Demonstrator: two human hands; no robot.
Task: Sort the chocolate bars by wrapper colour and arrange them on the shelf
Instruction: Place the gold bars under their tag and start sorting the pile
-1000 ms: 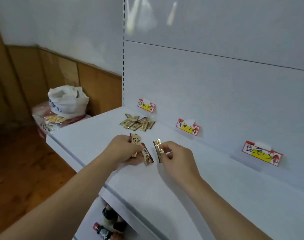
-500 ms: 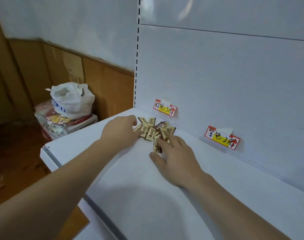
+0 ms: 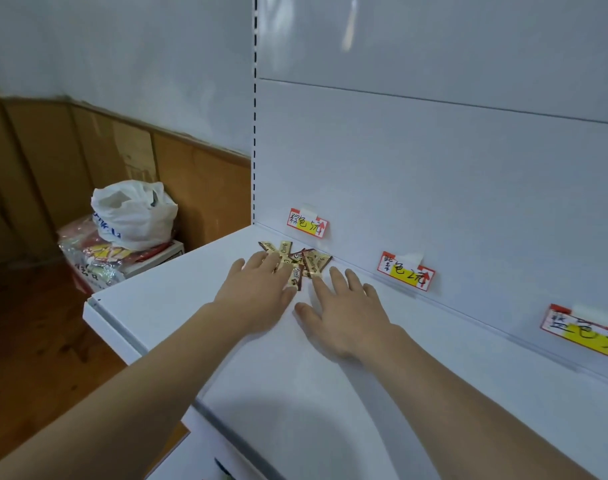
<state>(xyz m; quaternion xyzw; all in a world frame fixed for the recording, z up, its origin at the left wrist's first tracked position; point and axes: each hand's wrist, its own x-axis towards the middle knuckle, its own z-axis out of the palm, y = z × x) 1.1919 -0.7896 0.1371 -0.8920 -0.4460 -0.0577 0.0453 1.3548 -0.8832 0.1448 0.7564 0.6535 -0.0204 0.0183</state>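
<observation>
Roughly eight chocolate bars (image 3: 297, 260) – gold and brown wrappers, overlapping so the count is unsure – lie in a loose heap on the white shelf (image 3: 177, 292), just below the leftmost of three price labels (image 3: 308, 223). Their long axes point every which way, most slanting toward the back panel. Two hands lie flat, fingers spread – the left hand (image 3: 257, 292) rests its fingertips on the heap's near-left bars, the right hand (image 3: 347, 306) touches the heap's near-right edge with its forefinger. Neither grip closes on anything.
</observation>
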